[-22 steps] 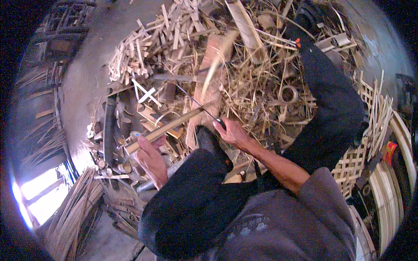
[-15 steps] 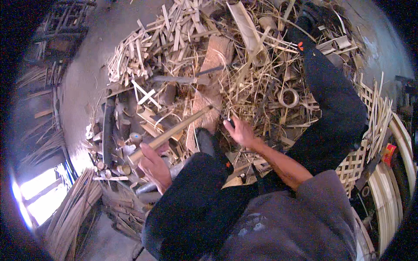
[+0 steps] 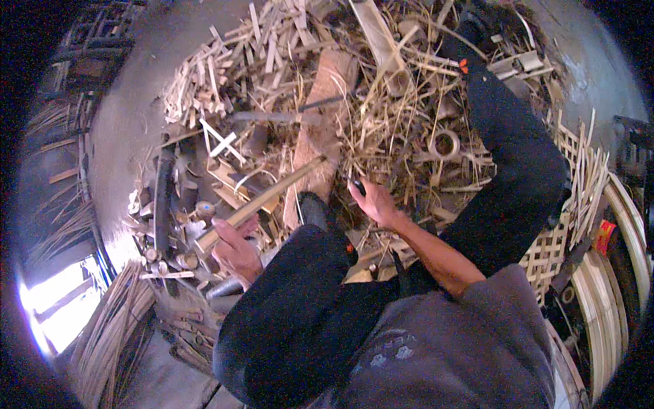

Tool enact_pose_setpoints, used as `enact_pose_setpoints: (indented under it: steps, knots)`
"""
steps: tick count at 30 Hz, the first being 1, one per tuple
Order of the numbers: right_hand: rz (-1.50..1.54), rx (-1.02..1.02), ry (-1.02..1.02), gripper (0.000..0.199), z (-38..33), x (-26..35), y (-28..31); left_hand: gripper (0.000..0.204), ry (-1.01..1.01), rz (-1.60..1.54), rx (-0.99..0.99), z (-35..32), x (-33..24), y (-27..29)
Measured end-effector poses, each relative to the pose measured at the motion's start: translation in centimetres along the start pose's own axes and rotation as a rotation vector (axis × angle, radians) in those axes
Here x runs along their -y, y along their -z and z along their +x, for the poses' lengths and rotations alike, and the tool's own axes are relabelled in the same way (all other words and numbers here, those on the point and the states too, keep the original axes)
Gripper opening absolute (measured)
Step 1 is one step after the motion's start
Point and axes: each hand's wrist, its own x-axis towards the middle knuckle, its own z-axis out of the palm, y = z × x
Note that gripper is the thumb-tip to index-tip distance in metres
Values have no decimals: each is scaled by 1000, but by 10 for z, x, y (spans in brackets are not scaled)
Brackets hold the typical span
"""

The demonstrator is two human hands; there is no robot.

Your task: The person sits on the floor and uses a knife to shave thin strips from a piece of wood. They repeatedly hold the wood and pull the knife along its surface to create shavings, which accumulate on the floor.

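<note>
My left hand point(image 3: 238, 251) is closed around the lower end of a split bamboo strip point(image 3: 266, 198). The strip slants up to the right, its far end over a long reddish-brown wooden block point(image 3: 334, 68). To the right of that end, my right hand point(image 3: 376, 204) is closed on the black handle of a tool point(image 3: 357, 185). I cannot make out the tool's blade or working end. Part of my left fingers is hidden under the strip. A flat grey blade point(image 3: 269, 117) and a dark narrow bar point(image 3: 320, 103) lie across the block, apart from both hands.
Short pale sticks point(image 3: 204, 85) are heaped at the far left. Shavings and bamboo scraps point(image 3: 388, 129) cover the floor, with a bamboo ring point(image 3: 444, 144) among them. Cut bamboo pieces point(image 3: 204, 208) lie left of the strip. A woven lattice point(image 3: 545, 255) stands at the right, beside my leg.
The whole view has shifted slightly. Both hands keep their grip, and the bamboo strip lies at nearly the same slant over the block.
</note>
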Motion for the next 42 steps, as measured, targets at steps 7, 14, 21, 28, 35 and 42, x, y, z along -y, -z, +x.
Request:
enact_pose_setpoints:
  steps: [7, 14, 21, 28, 35, 42]
  knots:
    - [-88, -7, 70, 47, -11, -24, -10, 46, -99, -268, -112, 22, 6, -7]
    - [204, 187, -186, 46, -27, 56, 38, 43, -284, -1183, -5, 59, -1, -64]
    - [199, 115, 337, 55, -76, 161, 111, 44, -232, -1529, 288, 49, -28, -88]
    - [456, 312, 207, 52, -120, 249, 139, 39, -412, -1433, 486, 18, -34, -97]
    - [529, 272, 59, 41, -119, 249, 128, 27, -560, -948, 341, 10, -24, -99]
    - [453, 134, 117, 36, -121, 237, 123, 20, -571, -1062, 125, 22, -37, -73]
